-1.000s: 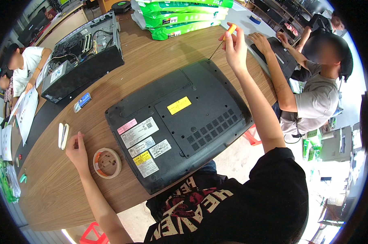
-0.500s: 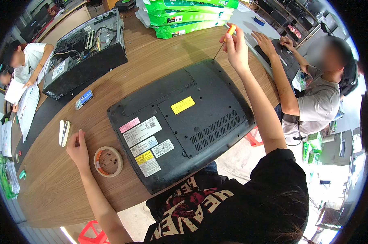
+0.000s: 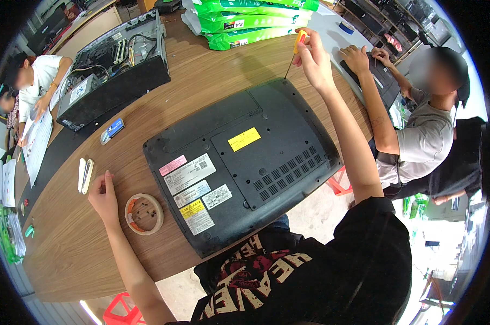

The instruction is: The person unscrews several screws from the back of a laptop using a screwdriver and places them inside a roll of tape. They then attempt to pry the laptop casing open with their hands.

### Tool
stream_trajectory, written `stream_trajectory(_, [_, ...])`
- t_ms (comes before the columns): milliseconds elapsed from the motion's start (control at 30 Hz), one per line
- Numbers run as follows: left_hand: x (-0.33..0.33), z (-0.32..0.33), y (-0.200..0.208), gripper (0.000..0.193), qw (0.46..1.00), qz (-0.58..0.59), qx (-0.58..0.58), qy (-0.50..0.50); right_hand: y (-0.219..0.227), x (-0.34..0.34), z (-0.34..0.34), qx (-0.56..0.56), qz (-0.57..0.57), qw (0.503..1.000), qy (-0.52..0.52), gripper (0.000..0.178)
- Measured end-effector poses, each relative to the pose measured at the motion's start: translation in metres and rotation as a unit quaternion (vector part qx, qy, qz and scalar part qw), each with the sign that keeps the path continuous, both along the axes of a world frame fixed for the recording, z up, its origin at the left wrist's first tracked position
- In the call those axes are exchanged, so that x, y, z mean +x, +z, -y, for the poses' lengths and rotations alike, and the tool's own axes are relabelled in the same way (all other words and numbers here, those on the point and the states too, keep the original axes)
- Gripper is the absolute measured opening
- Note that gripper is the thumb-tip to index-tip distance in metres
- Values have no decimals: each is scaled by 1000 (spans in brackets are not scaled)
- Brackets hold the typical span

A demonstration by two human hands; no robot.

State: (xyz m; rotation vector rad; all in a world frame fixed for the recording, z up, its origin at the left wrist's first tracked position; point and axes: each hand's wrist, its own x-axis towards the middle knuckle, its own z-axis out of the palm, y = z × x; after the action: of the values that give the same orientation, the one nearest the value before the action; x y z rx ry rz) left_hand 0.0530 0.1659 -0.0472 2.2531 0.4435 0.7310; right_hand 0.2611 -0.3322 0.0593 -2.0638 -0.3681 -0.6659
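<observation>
wooden table (image 3: 212,81); laptop (image 3: 239,162) upside down; workshop shelves (image 3: 386,21) behind

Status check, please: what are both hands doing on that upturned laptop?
Right hand grips screwdriver, tip at laptop far corner. Left hand flat on table beside tape roll. Nothing blocking.

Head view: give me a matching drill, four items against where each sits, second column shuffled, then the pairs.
Items
1. screwdriver
2. tape roll
3. open desktop computer case
4. yellow sticker

Places
A. on the laptop's upturned black underside
B. on the wooden table beside the left hand
C. in the right hand, tip at the laptop's far edge
D. at the table's far left, near a seated person in white

Pairs: 1-C, 2-B, 3-D, 4-A
</observation>
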Motion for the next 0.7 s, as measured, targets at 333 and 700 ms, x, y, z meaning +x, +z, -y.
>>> stream_trajectory(333, [1, -2, -3, 26, 1000, 5, -6, -5, -7, 10, 12, 90, -9, 996, 27, 33])
stream_trajectory(700, [1, 0, 0, 26, 1000, 8, 9, -3, -10, 3, 10, 159, -44, 985, 50, 41])
